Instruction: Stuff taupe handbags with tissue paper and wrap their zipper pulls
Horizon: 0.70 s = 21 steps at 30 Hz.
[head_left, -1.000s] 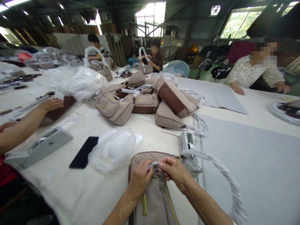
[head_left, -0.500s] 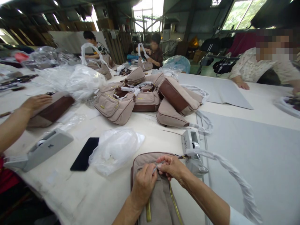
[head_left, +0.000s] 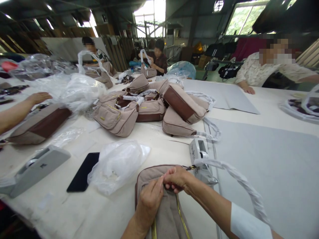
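The big white counter (head_left: 261, 172) fills the frame. At the bottom middle lies the beige bag (head_left: 149, 174). Both hands have slid closer together on its top edge. The left hand (head_left: 149, 199) presses the cloth; the right hand (head_left: 176, 179) now pinches it tight.

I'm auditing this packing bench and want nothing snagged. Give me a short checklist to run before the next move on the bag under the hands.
1. Both hands on the bag: ok. Left hand and right hand meet at the top edge of the beige handbag.
2. What the fingers pinch: cannot tell, hidden.
3. Wrapped strap lying free on the table: ok.
4. Tape dispenser close beside the right hand: not ok.
5. Plastic bag off the handbag: ok.
6. Black phone apart from the hands: ok.
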{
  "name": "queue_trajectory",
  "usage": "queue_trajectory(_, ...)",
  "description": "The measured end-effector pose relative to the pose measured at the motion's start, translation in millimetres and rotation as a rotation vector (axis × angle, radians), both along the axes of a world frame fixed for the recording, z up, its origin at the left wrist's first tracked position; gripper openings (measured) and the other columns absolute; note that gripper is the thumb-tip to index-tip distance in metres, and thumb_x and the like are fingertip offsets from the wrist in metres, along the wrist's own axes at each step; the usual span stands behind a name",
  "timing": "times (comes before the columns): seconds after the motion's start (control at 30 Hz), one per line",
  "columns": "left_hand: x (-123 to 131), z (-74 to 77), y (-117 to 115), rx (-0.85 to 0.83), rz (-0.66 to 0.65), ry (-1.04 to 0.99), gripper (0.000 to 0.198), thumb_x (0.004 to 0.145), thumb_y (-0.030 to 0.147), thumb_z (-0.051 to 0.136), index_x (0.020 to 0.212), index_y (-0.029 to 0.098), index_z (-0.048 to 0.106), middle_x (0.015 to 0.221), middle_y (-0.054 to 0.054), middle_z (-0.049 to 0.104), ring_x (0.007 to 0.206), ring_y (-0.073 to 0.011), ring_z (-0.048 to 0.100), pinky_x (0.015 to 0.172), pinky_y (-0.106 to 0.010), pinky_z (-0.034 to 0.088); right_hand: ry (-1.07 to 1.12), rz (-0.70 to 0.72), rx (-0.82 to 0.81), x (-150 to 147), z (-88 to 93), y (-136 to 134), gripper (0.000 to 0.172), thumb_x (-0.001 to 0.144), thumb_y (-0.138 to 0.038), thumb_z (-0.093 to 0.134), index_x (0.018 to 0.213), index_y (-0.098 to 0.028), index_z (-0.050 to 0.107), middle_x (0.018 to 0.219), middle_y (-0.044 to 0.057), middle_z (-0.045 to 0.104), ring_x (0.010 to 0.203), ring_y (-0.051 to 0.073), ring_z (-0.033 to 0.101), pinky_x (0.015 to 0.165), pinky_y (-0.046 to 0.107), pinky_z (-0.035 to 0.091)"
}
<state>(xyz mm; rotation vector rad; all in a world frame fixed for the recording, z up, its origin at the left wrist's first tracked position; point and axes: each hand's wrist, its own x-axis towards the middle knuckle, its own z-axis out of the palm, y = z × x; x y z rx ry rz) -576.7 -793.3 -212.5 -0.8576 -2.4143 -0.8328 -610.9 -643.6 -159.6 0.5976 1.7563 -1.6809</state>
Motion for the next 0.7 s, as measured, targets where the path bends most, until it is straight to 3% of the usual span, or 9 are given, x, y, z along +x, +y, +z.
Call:
queue_trajectory(0.1, 0, 0.6, 0, -0.006, 0.016, -0.06, 0.022, 0.088, 0.013, 0.041, 0.103, 0.014, 0.058, 0.082, -0.008, 0.067, 0.075, -0.0172, 0.066, 0.067, -0.026, 0.053, -0.039, 0.009, 0.003, 3, 7.2, 0, 0.008, 0.057, -0.009, 0.054, 0.062, -0.013, 0.058, 0.042, -0.003, 0.055, 0.031, 0.004, 0.036, 0.028, 0.013, 0.032)
queue_trajectory(0.23, -4, 8.6, 0, -0.029, 0.032, -0.209, 0.021, 0.087, 0.014, 0.04, 0.095, 0.014, 0.059, 0.078, -0.007, 0.064, 0.069, -0.0176, 0.064, 0.062, -0.028, 0.051, -0.045, -0.068, -0.011, 13, 16.7, 1, 0.04, 0.055, -0.003, 0.05, 0.093, -0.015, 0.05, 0.049, -0.006, 0.058, 0.034, 0.006, 0.042, 0.031, 0.014, 0.037)
queue_trajectory(0.3, -8, 19.0, 0, -0.015, 0.016, -0.321, 0.02, 0.086, 0.015, 0.04, 0.093, 0.015, 0.059, 0.08, -0.007, 0.065, 0.072, -0.0184, 0.063, 0.065, -0.029, 0.05, -0.039, -0.113, -0.029, 18, 20.8, 1, 0.046, 0.057, -0.003, 0.05, 0.101, -0.016, 0.044, 0.053, -0.006, 0.058, 0.035, 0.006, 0.045, 0.032, 0.015, 0.039)
queue_trajectory(0.5, -21, 55.4, 4, 0.037, 0.016, -0.741, 0.018, 0.08, 0.02, 0.041, 0.074, 0.018, 0.058, 0.069, -0.002, 0.064, 0.069, -0.0179, 0.059, 0.067, -0.03, 0.044, -0.046, -0.367, -0.167, 35, 21.8, -16, 0.047, 0.065, -0.007, 0.052, 0.107, -0.017, 0.035, 0.058, -0.005, 0.058, 0.038, 0.007, 0.049, 0.034, 0.016, 0.043)
queue_trajectory(0.6, -25, 57.9, 4, 0.135, 0.042, -0.948, 0.015, 0.074, 0.023, 0.046, 0.068, 0.017, 0.057, 0.061, 0.001, 0.06, 0.059, -0.0145, 0.055, 0.058, -0.026, 0.04, -0.022, -0.449, -0.188, 41, 16.4, -27, 0.045, 0.066, -0.01, 0.054, 0.106, -0.019, 0.036, 0.058, -0.007, 0.056, 0.038, 0.007, 0.049, 0.033, 0.017, 0.045)
queue_trajectory(0.7, -27, 55.0, 1, 0.348, 0.097, -1.301, 0.015, 0.067, 0.03, 0.05, 0.066, 0.016, 0.053, 0.05, 0.006, 0.05, 0.039, -0.007, 0.037, 0.04, -0.02, 0.024, 0.071, -0.451, -0.144, 47, 8.3, -35, 0.042, 0.066, -0.015, 0.057, 0.104, -0.019, 0.038, 0.054, -0.01, 0.051, 0.036, 0.007, 0.047, 0.032, 0.018, 0.044)
